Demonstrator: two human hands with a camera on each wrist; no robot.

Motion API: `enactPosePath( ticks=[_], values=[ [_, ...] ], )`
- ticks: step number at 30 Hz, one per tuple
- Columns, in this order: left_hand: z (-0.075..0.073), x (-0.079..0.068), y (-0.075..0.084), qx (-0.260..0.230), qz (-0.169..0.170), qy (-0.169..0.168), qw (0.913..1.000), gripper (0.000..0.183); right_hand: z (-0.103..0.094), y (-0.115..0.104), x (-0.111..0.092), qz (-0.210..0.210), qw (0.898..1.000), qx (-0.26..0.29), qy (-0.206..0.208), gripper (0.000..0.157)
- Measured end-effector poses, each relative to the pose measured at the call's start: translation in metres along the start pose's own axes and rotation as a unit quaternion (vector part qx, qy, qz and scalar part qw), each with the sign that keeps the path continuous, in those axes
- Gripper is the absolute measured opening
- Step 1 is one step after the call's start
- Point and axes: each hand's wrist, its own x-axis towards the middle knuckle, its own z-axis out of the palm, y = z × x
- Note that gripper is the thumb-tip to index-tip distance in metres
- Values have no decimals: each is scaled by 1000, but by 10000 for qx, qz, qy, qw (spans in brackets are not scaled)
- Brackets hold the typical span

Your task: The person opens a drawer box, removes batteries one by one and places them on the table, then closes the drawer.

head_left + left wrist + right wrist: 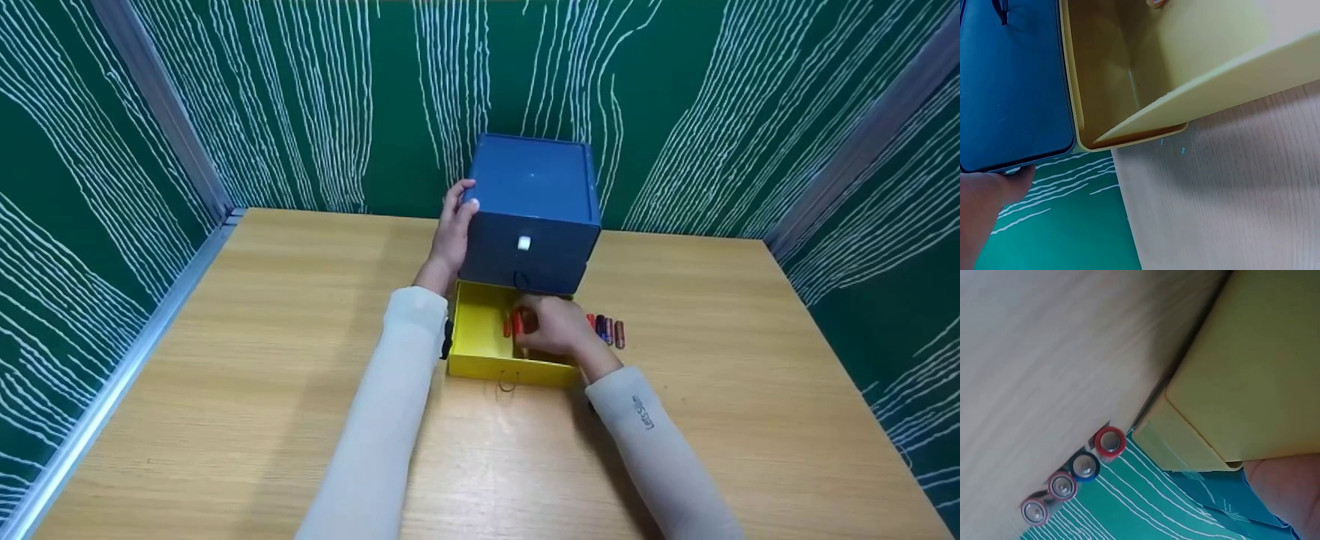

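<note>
A blue drawer box (534,180) stands at the back of the table with its lower yellow drawer (472,322) pulled out. My left hand (450,236) rests against the box's left side, thumb near the front top edge. Inside the drawer, my right hand (559,326) pinches a red battery (517,321) between thumb and fingers. Another red piece (506,328) shows just left of it, too small to tell apart fully. Right of the drawer, several batteries (619,334) lie in a row; their round ends, one red-rimmed battery (1109,441) among them, face the right wrist camera.
The upper blue drawer has a white knob (524,243). A thin dark loop (508,382) hangs on the yellow drawer's front. Behind the wooden table (300,315) rises a green wall (397,105) with white wavy lines.
</note>
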Motion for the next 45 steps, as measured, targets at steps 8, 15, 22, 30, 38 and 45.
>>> enactPosePath(
  ticks=[8,15,22,30,38,45],
  values=[
    [-1,2,2,71,108,-16,9999,42,-8,-4,-5,-12,9992,403,48,50],
    [-2,2,1,45,161,37,9999,41,-8,-5,-7,98,9989,442,128,50],
    [-2,1,-2,96,92,92,9999,42,-5,-5,-9,15,9990,372,230,49],
    [0,0,-3,100,182,45,9998,41,-5,-4,-13,-2,9983,540,238,49],
    [0,-1,-2,93,160,41,9998,41,-11,-7,-20,-42,9969,722,308,49],
    [0,0,-3,63,163,31,9998,40,-13,-8,-25,-46,9962,796,351,50]
  ],
)
